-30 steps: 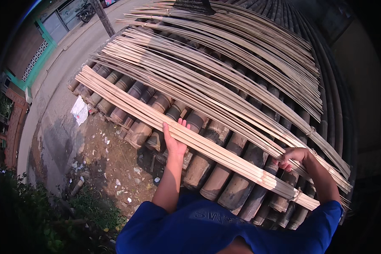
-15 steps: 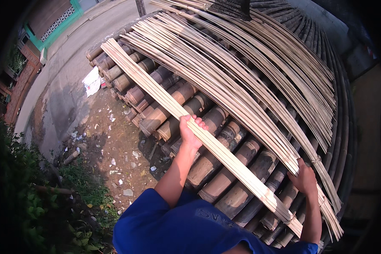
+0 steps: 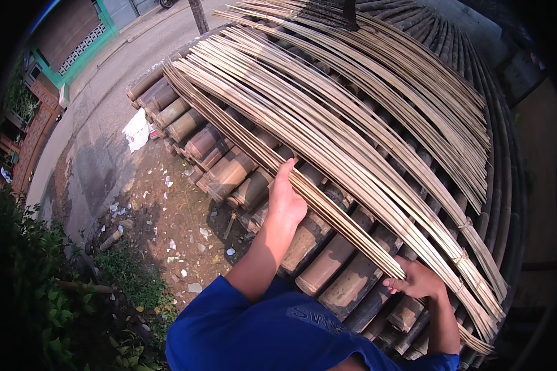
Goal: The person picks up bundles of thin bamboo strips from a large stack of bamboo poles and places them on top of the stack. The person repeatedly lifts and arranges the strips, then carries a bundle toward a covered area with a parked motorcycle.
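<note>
Open air over dirt; strips block rightward, foliage perhaps leftward

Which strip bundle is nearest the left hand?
The strip bundle closest to the blue shirt; the left hand overlaps it. The other bundles lie farther out.

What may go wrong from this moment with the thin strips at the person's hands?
Possible splinters: the left hand and right hand are bare, and the nearest bundle has many thin edges.
Slipping: the bundle might slide off the cut ends of the bamboo poles toward the littered ground.
Snagging: its far end lies close to the neighbouring bundle, so strips could catch.
</note>
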A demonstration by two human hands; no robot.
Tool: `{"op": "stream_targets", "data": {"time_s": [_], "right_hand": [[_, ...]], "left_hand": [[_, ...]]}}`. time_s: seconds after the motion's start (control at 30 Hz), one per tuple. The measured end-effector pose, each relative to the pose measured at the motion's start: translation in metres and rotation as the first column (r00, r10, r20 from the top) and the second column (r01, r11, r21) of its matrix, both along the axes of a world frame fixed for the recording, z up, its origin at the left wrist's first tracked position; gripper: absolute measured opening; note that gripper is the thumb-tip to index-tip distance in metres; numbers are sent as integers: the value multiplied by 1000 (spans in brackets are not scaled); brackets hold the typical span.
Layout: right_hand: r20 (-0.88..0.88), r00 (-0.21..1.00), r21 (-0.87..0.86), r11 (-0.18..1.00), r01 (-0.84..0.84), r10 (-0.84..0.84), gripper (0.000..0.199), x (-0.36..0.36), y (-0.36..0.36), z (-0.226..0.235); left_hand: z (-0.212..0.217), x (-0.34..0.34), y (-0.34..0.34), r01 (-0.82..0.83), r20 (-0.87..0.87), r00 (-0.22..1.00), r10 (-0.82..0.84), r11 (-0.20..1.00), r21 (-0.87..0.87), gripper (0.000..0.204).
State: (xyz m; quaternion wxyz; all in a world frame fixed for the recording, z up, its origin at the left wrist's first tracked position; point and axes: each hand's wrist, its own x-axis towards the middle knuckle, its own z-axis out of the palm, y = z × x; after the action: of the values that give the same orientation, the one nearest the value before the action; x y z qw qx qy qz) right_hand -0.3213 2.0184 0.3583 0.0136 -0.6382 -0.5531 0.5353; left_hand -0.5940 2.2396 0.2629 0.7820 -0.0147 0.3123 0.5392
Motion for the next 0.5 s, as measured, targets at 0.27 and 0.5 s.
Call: {"op": "stream_targets", "data": {"time_s": [0.27, 0.5], "right_hand": [[-482, 789, -536, 841, 78, -381, 78, 77, -9, -44], [43, 995, -108, 990, 91, -87, 61, 44, -16, -2]], "left_hand": [[-48, 29, -12, 11, -89, 996, -5, 998, 63, 54], [-41, 24, -9, 16, 97, 995, -29, 992, 128, 65]]}}
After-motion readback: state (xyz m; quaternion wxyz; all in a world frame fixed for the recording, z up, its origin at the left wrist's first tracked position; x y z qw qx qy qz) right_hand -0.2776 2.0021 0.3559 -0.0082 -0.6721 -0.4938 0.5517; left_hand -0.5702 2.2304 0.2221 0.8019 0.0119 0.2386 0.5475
